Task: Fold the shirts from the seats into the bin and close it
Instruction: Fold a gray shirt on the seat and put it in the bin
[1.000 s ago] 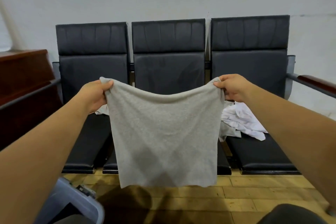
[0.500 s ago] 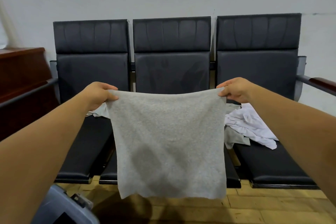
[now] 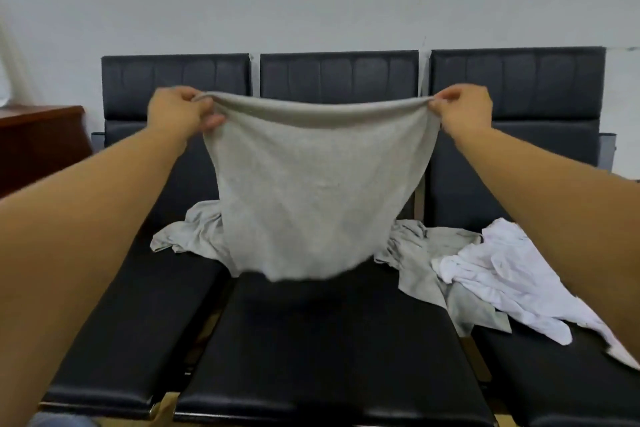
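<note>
A grey shirt, folded to a rough square, hangs in the air over the middle seat of a black three-seat bench. My left hand pinches its top left corner and my right hand pinches its top right corner. The lower edge swings above the seat cushion and looks blurred. Behind it another grey shirt lies crumpled across the back of the seats. A white shirt lies bunched on the right seat. The bin is almost out of view: only a pale sliver shows at the bottom left.
The bench backrests stand against a pale wall. A dark wooden cabinet is at the left. A metal armrest ends the bench on the right.
Both hands have lifted the grey shirt and carried it forward over the middle seat. The view has moved closer to the bench, and the bin has slid out of the bottom left.
</note>
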Demonstrator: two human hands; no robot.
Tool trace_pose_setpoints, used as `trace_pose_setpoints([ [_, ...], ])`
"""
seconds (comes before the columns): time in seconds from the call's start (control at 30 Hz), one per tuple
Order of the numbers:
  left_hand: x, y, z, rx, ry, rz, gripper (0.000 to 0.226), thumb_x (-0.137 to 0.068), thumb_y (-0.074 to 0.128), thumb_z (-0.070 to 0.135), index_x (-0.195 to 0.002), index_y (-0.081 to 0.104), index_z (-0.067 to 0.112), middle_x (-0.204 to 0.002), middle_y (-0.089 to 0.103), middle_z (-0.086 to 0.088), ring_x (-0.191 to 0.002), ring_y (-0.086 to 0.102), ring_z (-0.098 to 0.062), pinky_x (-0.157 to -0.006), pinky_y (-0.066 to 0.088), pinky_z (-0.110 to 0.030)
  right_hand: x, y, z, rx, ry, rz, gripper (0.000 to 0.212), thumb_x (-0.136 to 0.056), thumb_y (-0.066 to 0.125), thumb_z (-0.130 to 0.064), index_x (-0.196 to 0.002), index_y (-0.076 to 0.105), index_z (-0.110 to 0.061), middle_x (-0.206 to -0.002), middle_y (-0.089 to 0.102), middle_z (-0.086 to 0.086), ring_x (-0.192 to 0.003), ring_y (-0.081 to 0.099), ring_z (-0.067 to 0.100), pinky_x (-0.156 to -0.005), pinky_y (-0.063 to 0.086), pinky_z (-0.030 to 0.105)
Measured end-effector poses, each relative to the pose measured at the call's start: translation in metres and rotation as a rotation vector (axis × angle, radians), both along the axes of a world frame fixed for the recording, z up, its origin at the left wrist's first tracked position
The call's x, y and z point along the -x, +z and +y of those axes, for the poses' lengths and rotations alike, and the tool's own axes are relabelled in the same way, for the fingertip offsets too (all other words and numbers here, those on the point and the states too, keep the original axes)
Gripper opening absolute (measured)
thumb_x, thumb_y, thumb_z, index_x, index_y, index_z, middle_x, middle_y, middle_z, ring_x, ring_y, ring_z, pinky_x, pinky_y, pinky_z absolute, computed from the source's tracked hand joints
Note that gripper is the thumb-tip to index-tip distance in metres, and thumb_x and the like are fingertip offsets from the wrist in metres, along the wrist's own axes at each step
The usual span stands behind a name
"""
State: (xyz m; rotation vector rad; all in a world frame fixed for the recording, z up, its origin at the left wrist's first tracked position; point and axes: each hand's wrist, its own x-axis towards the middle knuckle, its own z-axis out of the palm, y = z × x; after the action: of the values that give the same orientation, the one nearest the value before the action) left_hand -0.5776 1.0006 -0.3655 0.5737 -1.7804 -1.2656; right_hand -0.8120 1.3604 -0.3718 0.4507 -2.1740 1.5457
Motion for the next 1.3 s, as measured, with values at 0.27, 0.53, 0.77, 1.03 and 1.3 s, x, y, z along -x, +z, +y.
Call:
trace_pose_setpoints([
  [0.27, -0.055, -0.046, 0.009, -0.006, -0.198, 0.006, 0.009, -0.095, 0.062, -0.001, -0.093, 0.069, 0.004, -0.096, 0.066, -0.015, -0.082, 0.073, -0.014, -0.084, 0.059, -0.024, -0.034, -0.042, 0.026, 0.107, 0.137, -0.076, 0.004, -0.091, 0.070, -0.013, -0.094, 0.071, -0.013, -0.087, 0.066, -0.002, -0.084, 0.059, 0.011, -0.071, 0.044, 0.017],
  [0.53, -0.135, -0.183, 0.030, 0.053, -0.348, -0.534, 0.007, -0.087, 0.074, 0.004, -0.086, 0.078, 0.009, -0.097, 0.075, -0.018, -0.087, 0.070, -0.014, -0.077, 0.059, -0.019, -0.099, -0.171, 0.079, -0.255, 0.371, -0.329, 0.014, -0.085, 0.074, -0.005, -0.075, 0.070, -0.014, -0.083, 0.070, 0.009, -0.080, 0.060, 0.021, -0.071, 0.048, 0.031],
  [0.77, -0.158, -0.218, 0.032, 0.313, -0.587, -1.044, 0.009, -0.083, 0.080, 0.021, -0.092, 0.081, 0.025, -0.092, 0.078, 0.008, -0.091, 0.069, -0.002, -0.083, 0.048, -0.014, -0.113, -0.224, 0.095, -0.556, 0.606, -0.470, 0.006, -0.084, 0.075, -0.002, -0.085, 0.071, 0.001, -0.096, 0.077, 0.000, -0.096, 0.069, 0.011, -0.091, 0.052, 0.022],
  [1.03, -0.156, -0.248, 0.060, 0.306, -0.820, -1.282, 0.028, -0.085, 0.074, 0.046, -0.098, 0.079, 0.021, -0.097, 0.075, 0.007, -0.102, 0.066, -0.017, -0.099, 0.047, -0.032, -0.128, -0.232, 0.087, -1.328, 0.806, -0.712, 0.005, -0.082, 0.072, -0.016, -0.084, 0.074, -0.020, -0.080, 0.070, -0.009, -0.078, 0.059, 0.005, -0.072, 0.049, 0.020],
  [1.3, -0.124, -0.292, 0.095, 0.535, -0.380, -1.020, 0.062, -0.089, 0.066, 0.054, -0.140, 0.050, 0.023, -0.149, 0.045, 0.001, -0.130, 0.048, -0.018, -0.108, 0.042, -0.033, -0.152, -0.275, 0.027, -0.991, 0.343, -0.209, 0.042, -0.100, 0.051, -0.039, -0.127, 0.054, -0.006, -0.126, 0.060, 0.014, -0.117, 0.057, 0.030, -0.089, 0.044, 0.033],
])
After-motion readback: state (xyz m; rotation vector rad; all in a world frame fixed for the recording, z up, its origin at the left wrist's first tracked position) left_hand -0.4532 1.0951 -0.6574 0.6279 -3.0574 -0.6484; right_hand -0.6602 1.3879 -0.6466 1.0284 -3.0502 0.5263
